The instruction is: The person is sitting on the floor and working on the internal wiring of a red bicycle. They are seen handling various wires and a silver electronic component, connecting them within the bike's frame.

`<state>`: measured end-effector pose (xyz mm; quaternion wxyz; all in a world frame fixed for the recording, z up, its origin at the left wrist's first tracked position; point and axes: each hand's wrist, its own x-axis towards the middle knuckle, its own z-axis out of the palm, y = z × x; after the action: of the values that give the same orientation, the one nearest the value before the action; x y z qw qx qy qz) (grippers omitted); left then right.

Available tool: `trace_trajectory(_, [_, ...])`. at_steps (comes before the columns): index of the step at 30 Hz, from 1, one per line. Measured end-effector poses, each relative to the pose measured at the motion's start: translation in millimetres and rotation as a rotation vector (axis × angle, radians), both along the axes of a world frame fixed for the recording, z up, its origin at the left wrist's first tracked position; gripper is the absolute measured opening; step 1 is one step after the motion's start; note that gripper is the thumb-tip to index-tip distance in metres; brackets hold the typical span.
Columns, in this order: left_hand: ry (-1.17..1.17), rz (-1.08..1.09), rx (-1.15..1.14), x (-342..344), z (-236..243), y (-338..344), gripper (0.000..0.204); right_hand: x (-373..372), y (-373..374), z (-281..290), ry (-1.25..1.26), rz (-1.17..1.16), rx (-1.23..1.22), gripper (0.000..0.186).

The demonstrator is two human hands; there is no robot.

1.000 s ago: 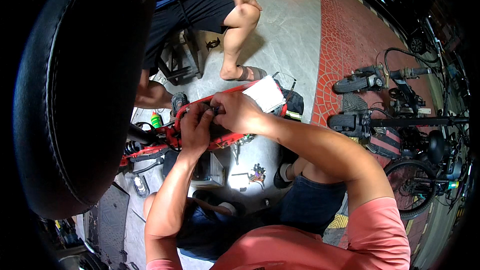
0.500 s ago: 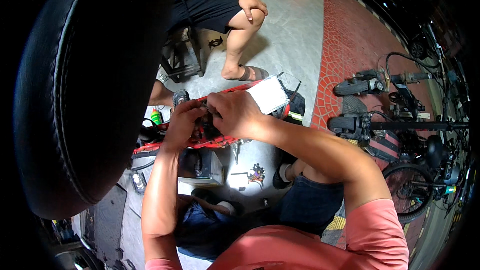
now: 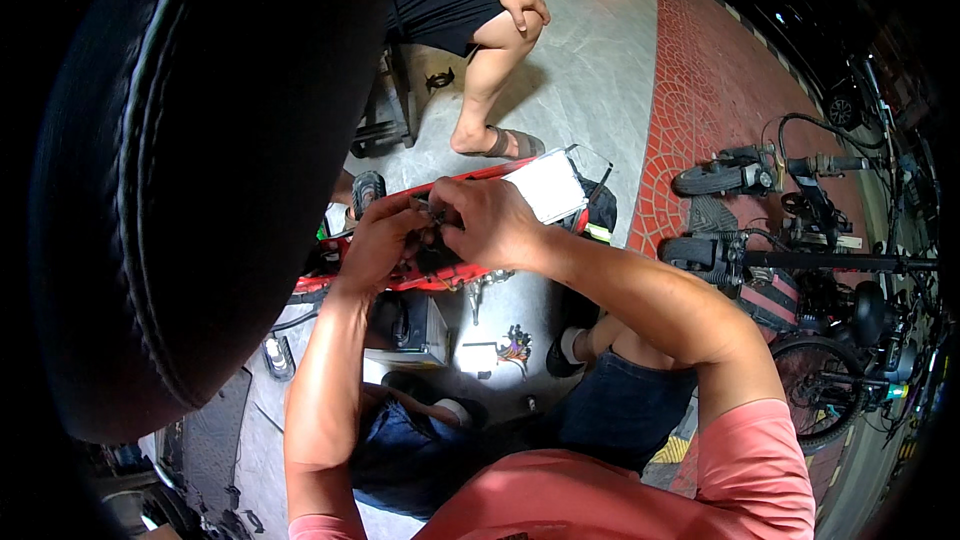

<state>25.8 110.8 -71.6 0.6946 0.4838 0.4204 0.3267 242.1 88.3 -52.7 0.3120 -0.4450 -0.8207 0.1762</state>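
Over a long red frame (image 3: 480, 174), my left hand (image 3: 378, 242) and my right hand (image 3: 492, 224) meet fingertip to fingertip. Both are closed in a pinch around something small and dark between them. Its kind cannot be made out, as the fingers cover most of it. Below the hands, the opening of the frame shows dark parts and thin wires. Just beyond my right wrist, a bright white rectangular panel (image 3: 546, 187) lies on the right end of the frame.
A large black padded seat (image 3: 220, 170) blocks the left side. Across the frame sits a person, hand on knee (image 3: 524, 8). A bundle of coloured wire connectors (image 3: 515, 348) lies on the floor beside a grey box (image 3: 425, 335). Scooters and a bicycle (image 3: 815, 390) stand at right.
The view has shifted slightly, so the frame, the person and the seat appear a little further right. My hands stay pinched together over the frame, with small finger movements.
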Motion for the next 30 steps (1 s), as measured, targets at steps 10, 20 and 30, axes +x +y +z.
trace_trajectory(10, [-0.011, 0.271, 0.333, 20, -14, -27, 0.004, 4, 16, -3, 0.132, -0.033, -0.317, 0.025])
trace_trajectory(20, [0.542, 0.344, 1.011, 23, -14, -32, 0.009, 5, 21, -5, 0.14, -0.013, -0.325, 0.022])
trace_trajectory(30, [0.238, 0.179, 0.581, 11, -28, -15, 0.016, 4, 13, 0, 0.068, 0.002, -0.233, 0.026])
